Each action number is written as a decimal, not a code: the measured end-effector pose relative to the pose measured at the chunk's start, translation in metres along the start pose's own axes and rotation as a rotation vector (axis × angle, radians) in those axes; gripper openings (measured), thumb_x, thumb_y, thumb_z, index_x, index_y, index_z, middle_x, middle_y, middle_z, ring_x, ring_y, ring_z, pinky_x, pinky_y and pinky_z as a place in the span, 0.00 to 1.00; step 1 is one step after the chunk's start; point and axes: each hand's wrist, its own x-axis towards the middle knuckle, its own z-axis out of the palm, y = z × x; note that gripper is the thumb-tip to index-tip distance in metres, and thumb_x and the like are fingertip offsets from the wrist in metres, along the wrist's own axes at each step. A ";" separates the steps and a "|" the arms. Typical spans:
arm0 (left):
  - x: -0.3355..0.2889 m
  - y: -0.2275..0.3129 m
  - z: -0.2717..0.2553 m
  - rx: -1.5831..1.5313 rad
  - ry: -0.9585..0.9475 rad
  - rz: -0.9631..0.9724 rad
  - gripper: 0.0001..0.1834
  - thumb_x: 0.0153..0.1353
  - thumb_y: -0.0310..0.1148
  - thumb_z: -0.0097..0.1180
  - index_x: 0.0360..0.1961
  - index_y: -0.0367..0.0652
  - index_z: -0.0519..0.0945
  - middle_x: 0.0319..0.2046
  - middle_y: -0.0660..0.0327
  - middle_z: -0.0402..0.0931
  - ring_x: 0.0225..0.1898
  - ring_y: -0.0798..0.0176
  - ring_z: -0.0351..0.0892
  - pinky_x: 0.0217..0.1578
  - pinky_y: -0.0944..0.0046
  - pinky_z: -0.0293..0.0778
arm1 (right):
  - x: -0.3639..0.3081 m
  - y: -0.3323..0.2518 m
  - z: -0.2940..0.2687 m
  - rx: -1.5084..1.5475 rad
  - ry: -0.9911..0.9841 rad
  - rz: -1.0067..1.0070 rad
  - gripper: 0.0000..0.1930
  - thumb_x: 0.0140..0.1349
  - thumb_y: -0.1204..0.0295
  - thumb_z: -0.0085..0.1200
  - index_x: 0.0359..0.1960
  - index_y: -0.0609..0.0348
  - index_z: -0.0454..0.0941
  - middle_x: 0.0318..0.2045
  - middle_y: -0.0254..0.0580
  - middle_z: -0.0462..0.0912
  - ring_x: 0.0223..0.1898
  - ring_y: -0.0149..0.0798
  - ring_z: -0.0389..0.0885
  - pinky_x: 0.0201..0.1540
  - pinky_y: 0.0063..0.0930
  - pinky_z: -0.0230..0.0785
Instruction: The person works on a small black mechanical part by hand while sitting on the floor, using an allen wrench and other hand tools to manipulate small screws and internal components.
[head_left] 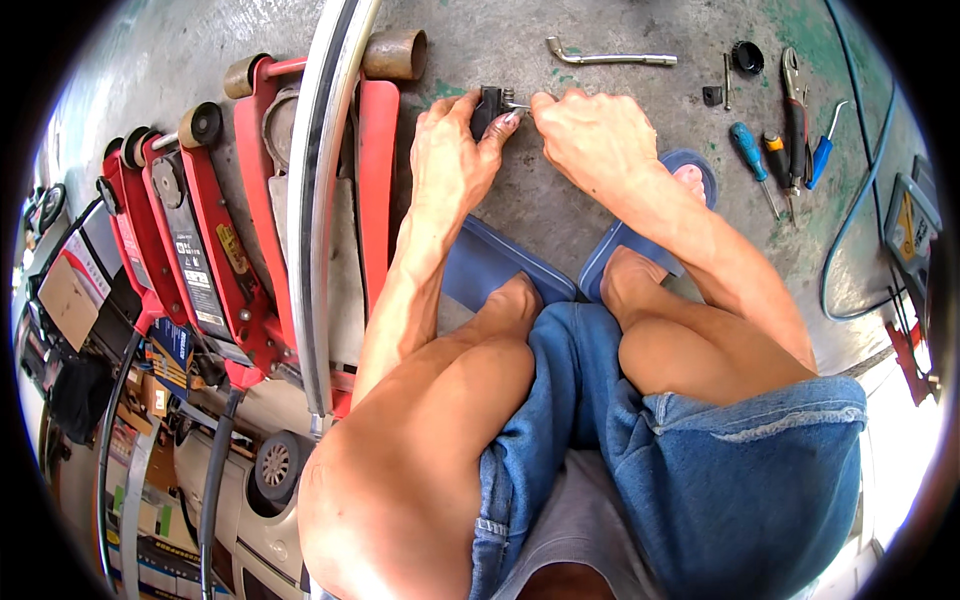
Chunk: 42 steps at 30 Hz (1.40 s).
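Over the concrete floor, my left hand point(450, 150) is closed round a small black part point(488, 110) with a metal spring-like piece point(508, 97) at its right side. The thumb presses along the part's lower right edge. Close by on the right, my right hand point(600, 140) is curled with its fingertips together. A thin metal tip point(522, 107) runs between those fingertips and the black part. Most of whatever the right hand grips is hidden inside the fist, so its kind does not show.
Red floor jacks point(380, 180) stand to the left behind a curved metal strip point(330, 180). An angled socket wrench point(615, 58) lies ahead. At right are a blue screwdriver point(748, 150), pliers point(795, 120), a hooked pick point(825, 150), a black cap point(748, 57) and a blue hose point(860, 210).
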 end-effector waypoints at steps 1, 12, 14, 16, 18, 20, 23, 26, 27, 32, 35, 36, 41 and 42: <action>0.000 -0.001 0.003 -0.002 0.001 -0.003 0.31 0.60 0.46 0.70 0.56 0.31 0.82 0.52 0.38 0.81 0.54 0.37 0.80 0.56 0.47 0.76 | 0.000 -0.003 -0.002 -0.023 -0.006 0.023 0.08 0.60 0.71 0.55 0.31 0.61 0.84 0.28 0.51 0.88 0.29 0.49 0.91 0.29 0.42 0.83; 0.002 0.014 0.007 -0.036 0.008 -0.089 0.29 0.57 0.40 0.71 0.54 0.30 0.82 0.47 0.38 0.81 0.50 0.37 0.82 0.53 0.46 0.78 | 0.004 -0.006 0.002 -0.075 0.004 0.063 0.08 0.61 0.68 0.58 0.31 0.58 0.85 0.25 0.48 0.87 0.27 0.46 0.90 0.27 0.40 0.83; 0.001 0.012 0.010 -0.022 0.021 -0.083 0.28 0.57 0.40 0.71 0.52 0.30 0.83 0.47 0.38 0.80 0.50 0.37 0.82 0.52 0.46 0.78 | 0.006 -0.007 0.003 -0.111 -0.017 0.062 0.08 0.60 0.67 0.59 0.31 0.58 0.85 0.24 0.47 0.87 0.27 0.46 0.90 0.27 0.40 0.83; 0.001 0.012 0.010 -0.006 0.039 -0.078 0.27 0.57 0.40 0.71 0.51 0.30 0.83 0.46 0.38 0.80 0.50 0.36 0.82 0.52 0.46 0.78 | 0.006 -0.010 0.002 -0.103 -0.017 0.058 0.09 0.60 0.67 0.59 0.31 0.58 0.85 0.25 0.47 0.87 0.27 0.46 0.90 0.27 0.40 0.83; 0.002 0.012 0.010 0.086 -0.008 -0.110 0.29 0.58 0.42 0.69 0.55 0.32 0.83 0.50 0.37 0.81 0.52 0.38 0.84 0.53 0.48 0.80 | 0.008 -0.012 0.000 -0.101 -0.019 0.059 0.09 0.60 0.66 0.59 0.30 0.59 0.85 0.25 0.47 0.87 0.27 0.45 0.90 0.27 0.39 0.82; 0.005 0.011 0.013 0.084 0.009 -0.091 0.28 0.58 0.41 0.69 0.55 0.32 0.83 0.50 0.37 0.81 0.51 0.38 0.84 0.52 0.47 0.80 | 0.012 -0.012 -0.004 -0.150 -0.081 0.086 0.09 0.60 0.66 0.60 0.30 0.59 0.85 0.26 0.47 0.87 0.28 0.45 0.90 0.27 0.40 0.82; 0.005 0.011 0.017 0.074 0.028 -0.074 0.28 0.57 0.41 0.69 0.54 0.32 0.84 0.49 0.38 0.81 0.49 0.38 0.85 0.50 0.47 0.81 | 0.006 -0.012 -0.014 -0.145 -0.099 0.118 0.09 0.60 0.67 0.59 0.30 0.59 0.85 0.27 0.47 0.88 0.29 0.45 0.91 0.28 0.40 0.82; 0.004 0.009 0.014 0.073 0.025 -0.098 0.27 0.56 0.41 0.71 0.52 0.33 0.85 0.49 0.39 0.81 0.47 0.38 0.85 0.48 0.46 0.82 | 0.012 -0.009 -0.006 -0.123 -0.072 0.105 0.08 0.59 0.68 0.59 0.30 0.59 0.86 0.27 0.48 0.88 0.29 0.45 0.91 0.28 0.40 0.83; 0.006 0.009 0.012 0.068 0.020 -0.114 0.26 0.55 0.41 0.71 0.51 0.33 0.85 0.49 0.40 0.81 0.46 0.38 0.85 0.47 0.46 0.82 | 0.013 -0.008 -0.008 -0.125 -0.071 0.102 0.08 0.59 0.68 0.59 0.30 0.59 0.86 0.27 0.48 0.88 0.29 0.45 0.91 0.28 0.40 0.83; 0.004 0.007 0.014 0.023 0.119 -0.050 0.25 0.54 0.41 0.73 0.49 0.34 0.86 0.49 0.43 0.80 0.43 0.40 0.86 0.45 0.48 0.83 | 0.013 -0.008 -0.014 -0.160 -0.099 0.039 0.07 0.59 0.69 0.59 0.30 0.60 0.85 0.27 0.47 0.88 0.29 0.44 0.91 0.28 0.40 0.83; 0.003 0.005 0.017 0.032 0.115 -0.039 0.25 0.54 0.41 0.73 0.48 0.34 0.86 0.50 0.43 0.80 0.43 0.41 0.86 0.44 0.49 0.83 | 0.016 -0.008 -0.015 -0.173 -0.106 0.034 0.07 0.58 0.70 0.59 0.30 0.60 0.85 0.27 0.46 0.88 0.29 0.44 0.91 0.28 0.39 0.83; 0.004 0.006 0.017 0.029 0.111 -0.047 0.25 0.54 0.40 0.73 0.48 0.34 0.86 0.50 0.43 0.80 0.43 0.41 0.86 0.44 0.49 0.83 | 0.016 -0.008 -0.016 -0.176 -0.103 0.032 0.07 0.58 0.70 0.59 0.30 0.60 0.85 0.27 0.46 0.88 0.29 0.44 0.91 0.28 0.39 0.83; 0.003 0.006 0.021 0.033 0.150 -0.010 0.24 0.55 0.39 0.72 0.48 0.33 0.86 0.49 0.43 0.79 0.43 0.41 0.86 0.45 0.49 0.83 | 0.014 -0.013 -0.017 -0.187 -0.106 0.061 0.07 0.57 0.69 0.60 0.29 0.60 0.85 0.26 0.46 0.88 0.30 0.44 0.91 0.28 0.39 0.83; 0.003 0.006 0.021 -0.018 0.135 -0.021 0.23 0.54 0.38 0.72 0.45 0.31 0.85 0.48 0.41 0.78 0.46 0.39 0.83 0.48 0.48 0.80 | 0.014 -0.014 -0.017 -0.187 -0.108 0.059 0.07 0.57 0.69 0.60 0.29 0.60 0.85 0.26 0.46 0.88 0.30 0.44 0.91 0.28 0.39 0.83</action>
